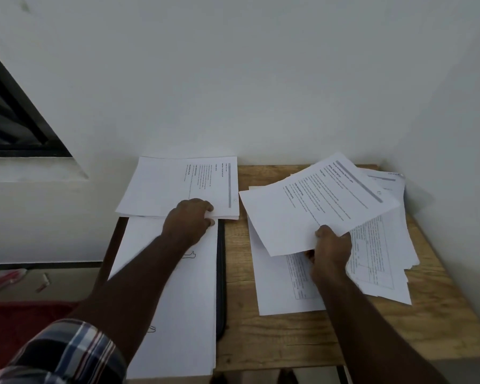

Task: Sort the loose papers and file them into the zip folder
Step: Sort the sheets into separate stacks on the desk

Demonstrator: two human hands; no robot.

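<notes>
A neat stack of printed sheets (pixel 164 187) lies at the table's far left against the wall. My left hand (pixel 190 217) pinches that stack's near edge. My right hand (pixel 331 248) grips a printed sheet (pixel 311 206) by its near edge and holds it lifted over a messy pile of loose papers (pixel 380 261) on the right. A dark zip folder (pixel 221 273) lies at the near left; only its right edge shows, because white sheets with line drawings (pixel 183 314) cover it.
The small wooden table (pixel 275 342) stands in a corner between white walls. A dark window frame (pixel 14 120) is at the left. Below the table's left side are a red cloth (pixel 25 320) and small litter on the floor.
</notes>
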